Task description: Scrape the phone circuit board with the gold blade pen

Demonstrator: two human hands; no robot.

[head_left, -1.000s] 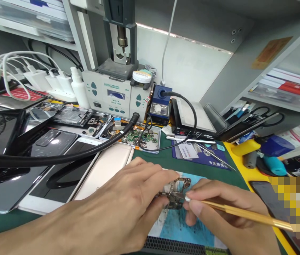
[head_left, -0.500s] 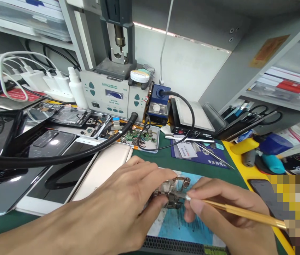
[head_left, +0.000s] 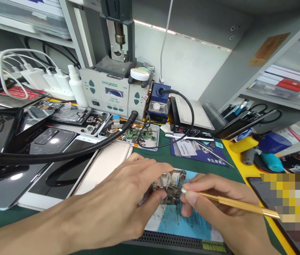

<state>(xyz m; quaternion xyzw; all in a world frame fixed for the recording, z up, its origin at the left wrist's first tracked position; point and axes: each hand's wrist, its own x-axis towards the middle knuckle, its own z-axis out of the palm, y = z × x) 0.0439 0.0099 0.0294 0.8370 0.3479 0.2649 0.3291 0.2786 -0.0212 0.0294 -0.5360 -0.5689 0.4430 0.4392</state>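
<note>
Between the thumb and fingers of my left hand (head_left: 123, 191), a small phone circuit board (head_left: 169, 194) with metal shields is gripped, held above a blue-and-white work mat (head_left: 187, 223). My right hand (head_left: 219, 205) pinches a slim gold-handled tool (head_left: 240, 205) near its white collar. The tool's thin grey tip points left and meets the board's face; I cannot make out its exact kind. Part of the board is covered by my left fingers.
A hot-air station (head_left: 113, 94) stands at the back, its black hose (head_left: 86, 156) crossing the left side. A parts tray (head_left: 150, 141) holds loose boards. Phones, including a white-framed phone (head_left: 57, 180), lie at left. Tweezers (head_left: 213, 152) rest on a purple mat (head_left: 176, 148).
The board and both hands have shifted slightly left and up. The board's face is tipped a little differently, and the tool's tip is still against it.
</note>
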